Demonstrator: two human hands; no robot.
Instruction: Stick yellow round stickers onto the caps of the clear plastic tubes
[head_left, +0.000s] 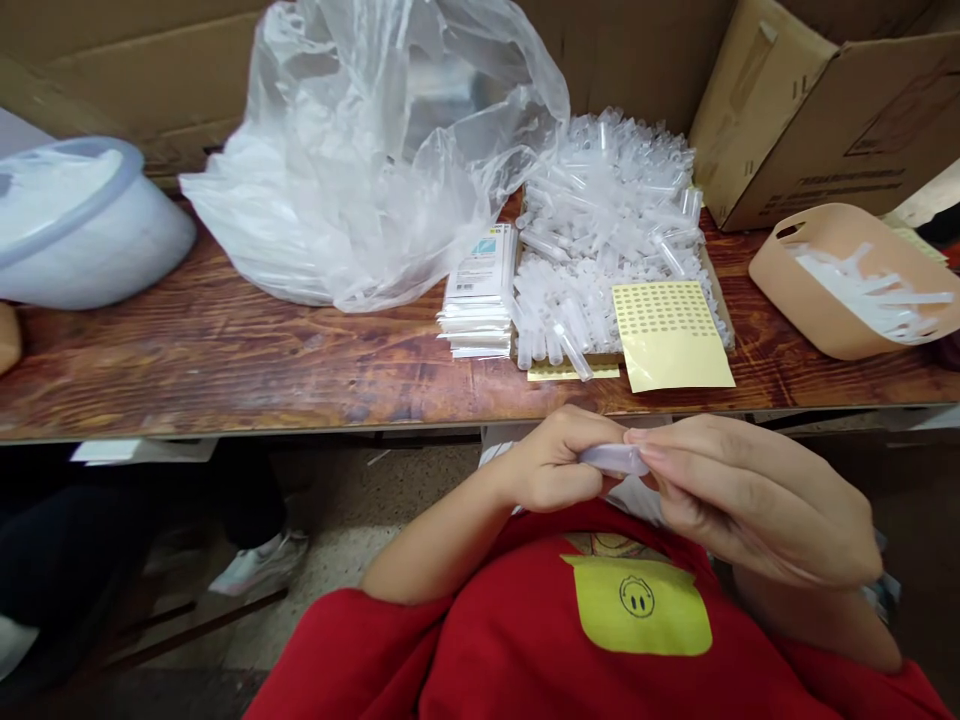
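A small translucent plastic tube (613, 459) lies level between my two hands, just below the table's front edge. My left hand (564, 462) is closed around one end of it. The fingertips of my right hand (761, 490) pinch the other end, hiding whatever is there. Beyond my hands, a shallow box heaped with clear plastic tubes (600, 200) and small white pieces stands on the table. A yellow sheet of small round stickers (675, 335) rests against its front right corner.
Left of the heap are a stack of printed packets (480, 290) and a large clear plastic bag (337, 190). A whitish tub (97, 250) stands far left. An orange basket (825, 300) and a cardboard box (780, 120) are on the right. Another person's shoe (262, 565) shows below.
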